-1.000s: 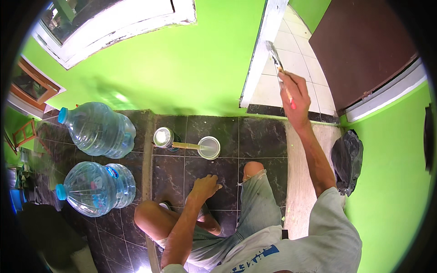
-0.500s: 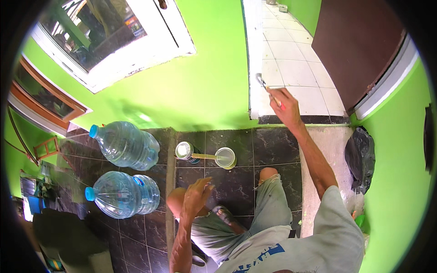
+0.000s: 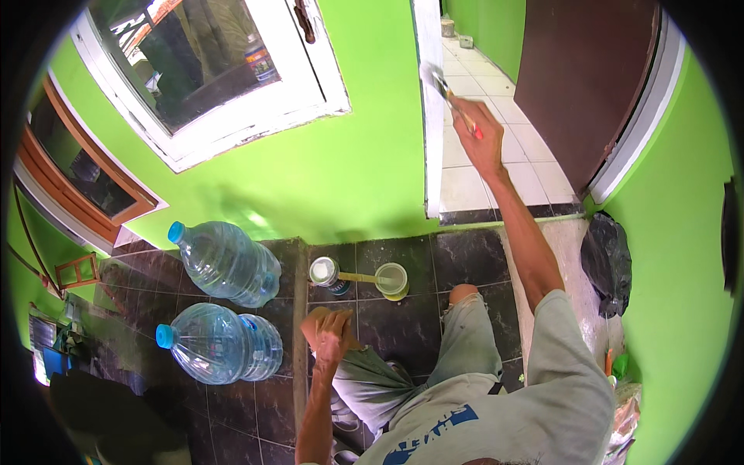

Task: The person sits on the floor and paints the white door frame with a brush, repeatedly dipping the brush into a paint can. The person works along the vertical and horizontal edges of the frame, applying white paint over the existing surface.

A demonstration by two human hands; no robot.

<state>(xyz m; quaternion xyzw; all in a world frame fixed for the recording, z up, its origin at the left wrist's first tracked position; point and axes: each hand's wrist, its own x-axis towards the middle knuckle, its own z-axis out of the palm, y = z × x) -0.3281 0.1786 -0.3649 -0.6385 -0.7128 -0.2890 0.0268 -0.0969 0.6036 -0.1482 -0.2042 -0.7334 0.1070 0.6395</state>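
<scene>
My right hand (image 3: 480, 143) is closed around the handle of a paintbrush (image 3: 442, 84), its arm stretched forward. The bristles are at the white door frame (image 3: 432, 167) and look to be touching it. My left hand (image 3: 332, 335) lies over my left knee, fingers loosely draped and holding nothing. On the dark tiles in front of my knees stand a paint can (image 3: 324, 271) with white at its top and a small yellowish tub (image 3: 393, 282). A flat stick (image 3: 356, 277) spans between the two.
Two large clear water bottles (image 3: 232, 263) with blue caps lie on their sides at the left. A white-framed window (image 3: 325, 97) sits in the green wall. Beyond the doorway are pale tiles and a brown door (image 3: 585, 85). A black plastic bag (image 3: 607, 263) is at the right.
My right hand has moved the brush up and farther along the door frame. My left hand has lowered onto my knee. The view has shifted slightly.
</scene>
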